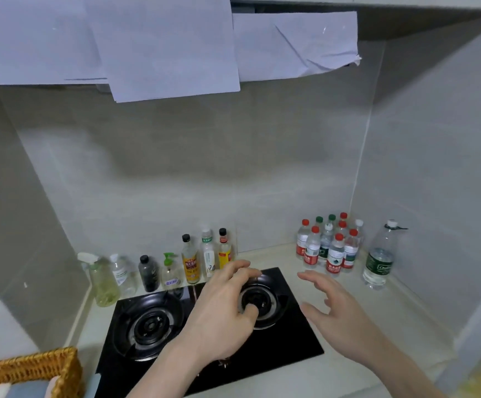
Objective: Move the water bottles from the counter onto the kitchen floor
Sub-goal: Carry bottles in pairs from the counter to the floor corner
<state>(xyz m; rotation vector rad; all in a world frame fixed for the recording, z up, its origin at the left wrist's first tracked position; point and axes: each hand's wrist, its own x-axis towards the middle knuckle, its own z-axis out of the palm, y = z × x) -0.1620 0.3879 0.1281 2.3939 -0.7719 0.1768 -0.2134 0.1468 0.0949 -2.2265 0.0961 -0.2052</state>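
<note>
both hands [279,305] hovering over the stove [213,326], fingers spread, holding nothing. bottles [329,245] standing upright in the counter's [400,320] back-right corner, ahead-right. right hand [339,314] nearer; i'm reaching with it first.

A hob [204,334] sits on the worktop [377,326] before you. Behind it, along the wall, stands a row of condiment bottles [193,259]. In the far right corner cluster the water bottles [331,245], a larger bottle [378,258] just right of them. A basket [32,369] sits near left.
</note>
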